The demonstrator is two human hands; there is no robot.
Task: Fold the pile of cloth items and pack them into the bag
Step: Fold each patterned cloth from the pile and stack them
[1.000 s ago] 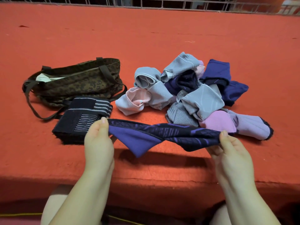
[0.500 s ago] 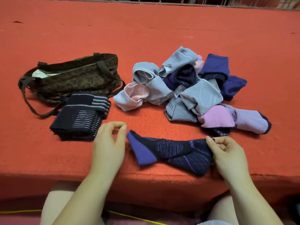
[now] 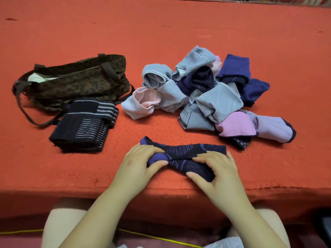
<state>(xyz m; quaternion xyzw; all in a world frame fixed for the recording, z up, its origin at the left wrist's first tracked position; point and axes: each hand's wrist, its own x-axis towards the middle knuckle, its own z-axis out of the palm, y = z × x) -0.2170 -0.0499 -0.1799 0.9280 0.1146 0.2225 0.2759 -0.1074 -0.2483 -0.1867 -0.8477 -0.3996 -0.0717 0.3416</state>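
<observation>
A dark navy and purple patterned cloth (image 3: pixel 184 154) lies flat near the front edge of the orange surface. My left hand (image 3: pixel 139 163) pinches its left purple end between thumb and fingers. My right hand (image 3: pixel 215 167) holds its right part, thumb and fingers curled over the fabric. Behind it, at centre right, sits the pile of unfolded cloths (image 3: pixel 206 93) in grey, pink, lilac and navy. A leopard-print bag (image 3: pixel 75 83) with dark straps lies at the left, its mouth open to the left. A folded stack of black striped cloths (image 3: pixel 84 124) rests in front of the bag.
The orange cloth-covered surface (image 3: pixel 161 33) stretches far back to a metal rail. Its front edge (image 3: pixel 53 192) drops off just below my hands. A yellow cord (image 3: pixel 161 238) runs along the floor by my knees.
The navy cloth was held stretched in the air, then laid down on the surface. Both hands have moved inward onto it, and its right half now lies doubled over.
</observation>
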